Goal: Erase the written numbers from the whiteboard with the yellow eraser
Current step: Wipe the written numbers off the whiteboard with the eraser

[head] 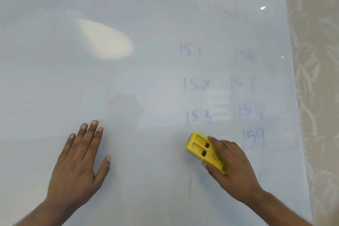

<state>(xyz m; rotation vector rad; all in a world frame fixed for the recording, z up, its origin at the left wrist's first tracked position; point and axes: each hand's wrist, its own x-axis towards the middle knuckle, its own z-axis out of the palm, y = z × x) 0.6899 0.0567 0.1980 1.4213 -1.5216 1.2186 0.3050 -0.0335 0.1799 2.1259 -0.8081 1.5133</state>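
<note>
A white whiteboard sheet [139, 71] fills most of the view. Blue numbers are written on its right part in two columns: 151 [190, 50], 152 [196, 84], 153 [199, 116] on the left, and faint 156, 157, 158 and a clear 159 [254, 137] on the right. A smeared stroke [189, 187] remains below. My right hand [233, 167] grips the yellow eraser [199, 147], pressed flat on the board just under 153. My left hand [80, 159] lies flat on the board with its fingers spread, holding nothing.
The board's right edge [295, 86] runs down the frame; beyond it is a beige surface with a leaf pattern [319, 79]. A bright light reflection [108, 40] sits on the upper left of the board.
</note>
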